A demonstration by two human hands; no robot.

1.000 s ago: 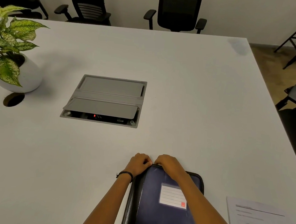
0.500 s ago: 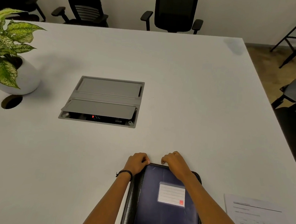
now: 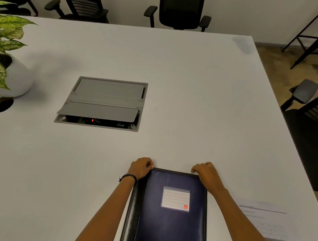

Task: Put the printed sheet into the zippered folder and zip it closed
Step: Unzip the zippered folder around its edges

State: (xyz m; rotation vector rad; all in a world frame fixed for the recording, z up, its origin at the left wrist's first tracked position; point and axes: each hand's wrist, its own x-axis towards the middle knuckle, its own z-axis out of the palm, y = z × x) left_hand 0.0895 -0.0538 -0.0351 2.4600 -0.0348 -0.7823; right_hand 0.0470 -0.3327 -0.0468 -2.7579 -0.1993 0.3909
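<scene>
A dark blue zippered folder (image 3: 171, 223) with a black spine and a white label pocket lies flat on the white table (image 3: 193, 104) in front of me. My left hand (image 3: 141, 167) pinches its far left corner. At the far right corner, my right hand (image 3: 206, 173) is closed on the folder's top edge, fingers curled over the zipper line; the zipper pull itself is hidden. The printed sheet (image 3: 266, 222) lies flat on the table to the right of the folder, apart from both hands.
A grey cable box (image 3: 103, 103) with its near flap lifted is set into the table ahead on the left. A potted plant (image 3: 6, 60) and a round cable hole (image 3: 1, 104) sit at the far left. Black office chairs (image 3: 181, 9) ring the table.
My right hand has slid right along the folder's far edge, from beside the left hand to the far right corner. The left hand has stayed at the left corner.
</scene>
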